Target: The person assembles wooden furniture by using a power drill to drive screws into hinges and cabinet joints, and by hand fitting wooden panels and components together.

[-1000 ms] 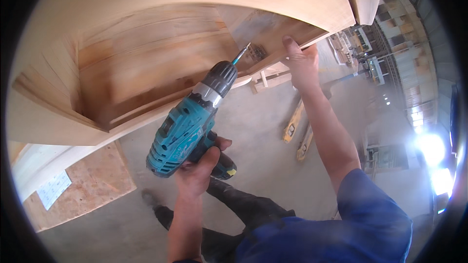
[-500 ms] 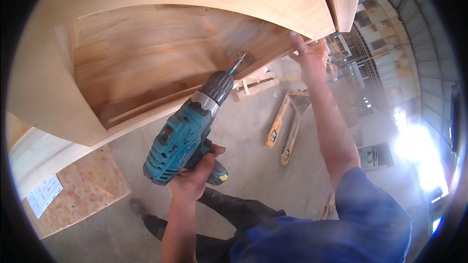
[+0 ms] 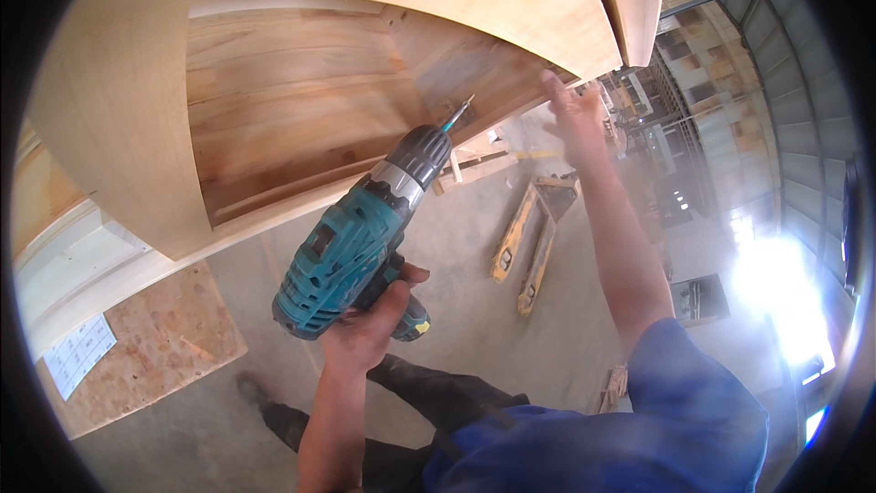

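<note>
A teal and black cordless drill (image 3: 351, 251) is gripped by its handle in my left hand (image 3: 360, 333). Its long bit (image 3: 461, 111) points up and to the right, in front of the opening of a pale wooden cabinet (image 3: 137, 128). Whether the bit touches wood cannot be told. My right hand (image 3: 577, 123) is stretched out by the right end of the cabinet's lower rail, fingers apart and slightly blurred. Nothing shows in it. Behind the drill, the recess (image 3: 292, 100) has bare wooden walls.
A yellow pallet jack (image 3: 529, 242) stands on the concrete floor to the right. Beyond the cabinet sits a small wooden pallet (image 3: 474, 173). At lower left is a wood-chip board (image 3: 169, 347) with a printed sheet (image 3: 80, 354) on it. Bright light comes from the far right.
My right hand has come away from the cabinet's edge, its fingers spreading. The drill has shifted slightly right and up, still in my left hand. The view has moved a little.
</note>
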